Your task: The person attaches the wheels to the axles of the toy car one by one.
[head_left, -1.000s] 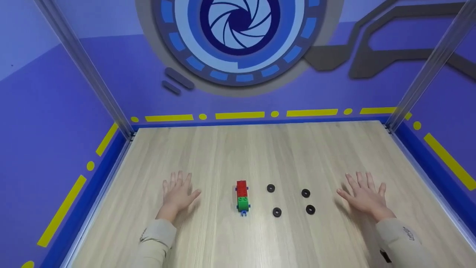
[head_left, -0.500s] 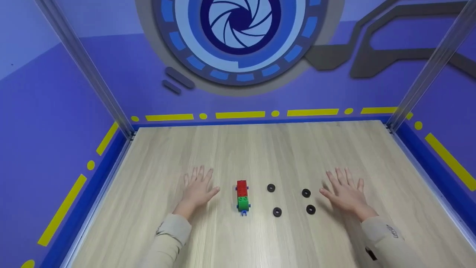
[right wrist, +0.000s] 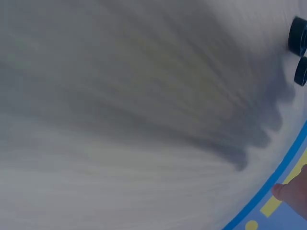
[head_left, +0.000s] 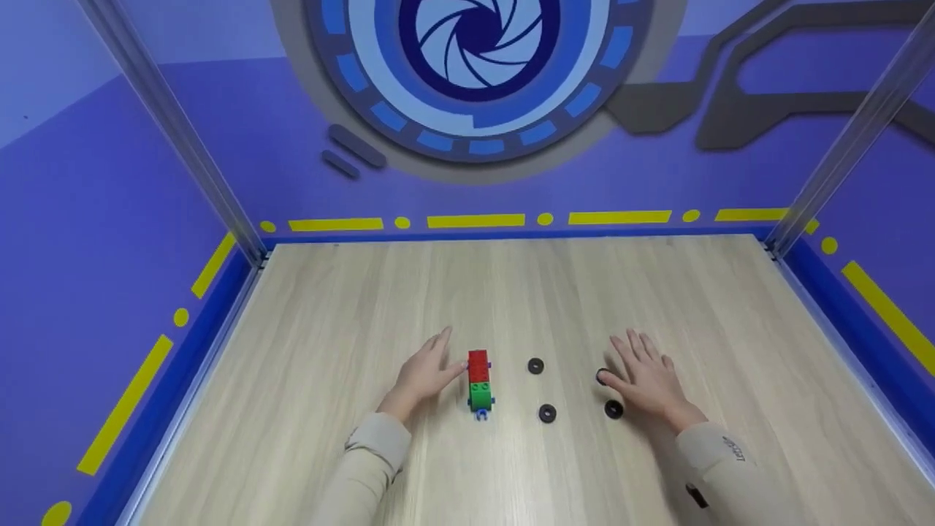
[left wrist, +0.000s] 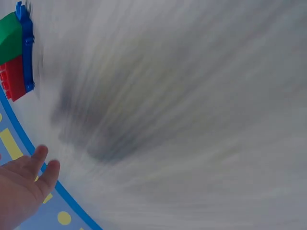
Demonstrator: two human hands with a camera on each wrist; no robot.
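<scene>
A toy vehicle [head_left: 480, 397] with a blue base carries a red brick [head_left: 478, 364] and a green brick on the table. Close to its left side is my left hand [head_left: 422, 376], with the thumb tip at the red brick's edge; whether they touch I cannot tell. Several small black toy tyres lie right of the vehicle, such as the far left tyre [head_left: 535, 366] and the near left tyre [head_left: 547, 413]. My right hand [head_left: 650, 376] hovers with spread fingers by the right pair; its thumb partly covers the far right tyre [head_left: 602, 375]. Beside it lies the near right tyre [head_left: 613, 409].
The wooden table [head_left: 409, 285] is enclosed by a patterned blue back wall [head_left: 241, 161] and side walls with yellow marks. Metal posts stand at both back corners. A small dark object [head_left: 697, 496] shows beneath the right sleeve.
Both hands have moved inward: the left rightward to the toy vehicle, turning sideways, and the right leftward to the right pair of tyres. The vehicle and tyres stay in place.
</scene>
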